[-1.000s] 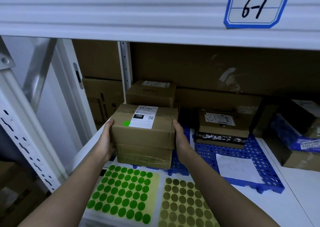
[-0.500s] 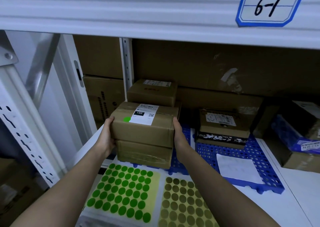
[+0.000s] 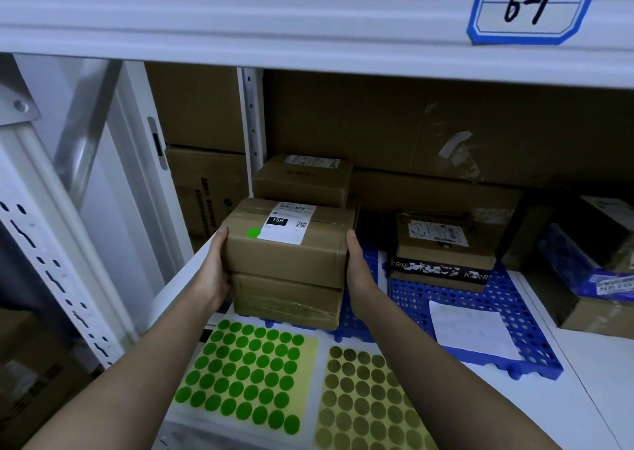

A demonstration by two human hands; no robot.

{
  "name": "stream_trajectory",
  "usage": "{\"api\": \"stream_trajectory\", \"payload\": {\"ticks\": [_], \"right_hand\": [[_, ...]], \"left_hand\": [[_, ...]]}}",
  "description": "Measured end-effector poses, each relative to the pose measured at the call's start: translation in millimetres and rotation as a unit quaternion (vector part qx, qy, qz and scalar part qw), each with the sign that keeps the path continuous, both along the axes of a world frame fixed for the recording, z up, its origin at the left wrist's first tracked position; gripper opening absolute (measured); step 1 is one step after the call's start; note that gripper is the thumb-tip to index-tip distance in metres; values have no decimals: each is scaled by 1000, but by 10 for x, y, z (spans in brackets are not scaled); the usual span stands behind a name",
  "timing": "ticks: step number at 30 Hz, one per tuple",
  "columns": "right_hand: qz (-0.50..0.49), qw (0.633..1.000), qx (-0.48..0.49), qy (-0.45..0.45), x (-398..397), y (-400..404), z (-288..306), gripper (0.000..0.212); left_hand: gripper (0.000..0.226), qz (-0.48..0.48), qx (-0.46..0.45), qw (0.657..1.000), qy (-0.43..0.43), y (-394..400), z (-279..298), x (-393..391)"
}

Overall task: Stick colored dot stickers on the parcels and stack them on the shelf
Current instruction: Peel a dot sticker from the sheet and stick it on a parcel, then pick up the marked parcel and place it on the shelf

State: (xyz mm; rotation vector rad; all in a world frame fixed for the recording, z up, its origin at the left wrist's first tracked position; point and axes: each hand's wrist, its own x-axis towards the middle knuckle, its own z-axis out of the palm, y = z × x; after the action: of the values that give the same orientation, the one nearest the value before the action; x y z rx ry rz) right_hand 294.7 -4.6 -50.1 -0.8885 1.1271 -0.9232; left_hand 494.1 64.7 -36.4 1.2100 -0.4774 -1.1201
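parcel point(image 3: 288, 243) with green dot point(image 3: 253, 233) sits on a lower parcel point(image 3: 286, 300) at the shelf point(image 3: 583, 364) front, behind the sticker sheets point(image 3: 245, 370). risk: uneven release or a nudge could slide it off square and tip the stack. left hand point(image 3: 214, 271) and right hand point(image 3: 356, 264) clamp its sides, fingers hidden behind. more parcels further back.

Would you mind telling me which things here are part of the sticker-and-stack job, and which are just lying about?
Part of the job:
- top parcel with green dot, held by left hand and right hand
- lower parcel
- green sticker sheet
- olive sticker sheet
- shelf

Lying about:
- white paper
- blue mat
- 6-1 tag
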Motion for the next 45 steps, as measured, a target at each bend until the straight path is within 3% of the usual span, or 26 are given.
{"api": "stream_trajectory", "payload": {"ticks": [5,11,14,17,20,24,27,34,45], "right_hand": [[-1,1000,-26,8,-15,11,34,67],[-3,999,-48,4,-80,43,90,61],[-13,998,-56,4,-98,58,122,58],[-30,998,-61,-1,-132,54,156,55],[-65,994,-93,4,-197,68,209,48],[-132,976,-172,24,-407,40,336,30],[-151,963,-219,38,-634,-35,408,4],[-157,948,-263,92,-1183,-166,566,2],[-206,926,-266,170,-2403,-293,472,12]], "left_hand": [[45,27,-10,999,-42,13,19,-61],[57,60,-6,991,-122,-42,27,58],[51,88,-18,975,-202,-32,101,47],[46,130,-40,942,-305,-38,180,6],[43,164,-77,884,-431,-50,311,-124],[35,156,-74,835,-522,-165,488,-389],[23,113,-100,833,-533,-286,581,-688],[18,48,-198,817,-539,-587,684,-1561],[22,-76,-129,831,-536,-836,501,-3011]]}}
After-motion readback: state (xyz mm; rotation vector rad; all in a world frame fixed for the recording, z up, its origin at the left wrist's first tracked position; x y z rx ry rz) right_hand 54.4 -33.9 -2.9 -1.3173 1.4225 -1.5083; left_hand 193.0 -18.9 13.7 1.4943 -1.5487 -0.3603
